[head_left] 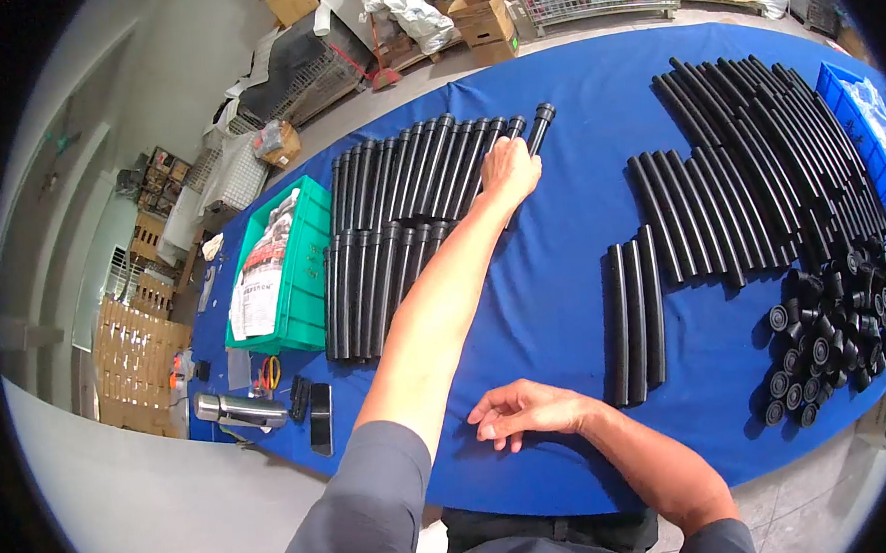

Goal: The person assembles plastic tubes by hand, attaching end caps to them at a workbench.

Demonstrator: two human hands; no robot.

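My left hand (511,171) reaches out to the right end of the upper row of black capped tubes (437,162). Its fingers are closed round a capped tube (542,121) whose cap sticks out above the hand, tilted to the upper right. A second row of capped tubes (369,290) lies nearer to me, partly behind my left forearm. My right hand (525,412) hovers over or rests on the blue cloth near the front edge, fingers apart and bent, with nothing in it. Three plain black tubes (635,316) lie to its right.
Many plain tubes (758,160) and a pile of black caps (827,346) lie on the right. A green crate (302,269), steel flask (240,409), phone (320,419) and scissors (270,373) are at left. A blue bin (862,139) stands far right.
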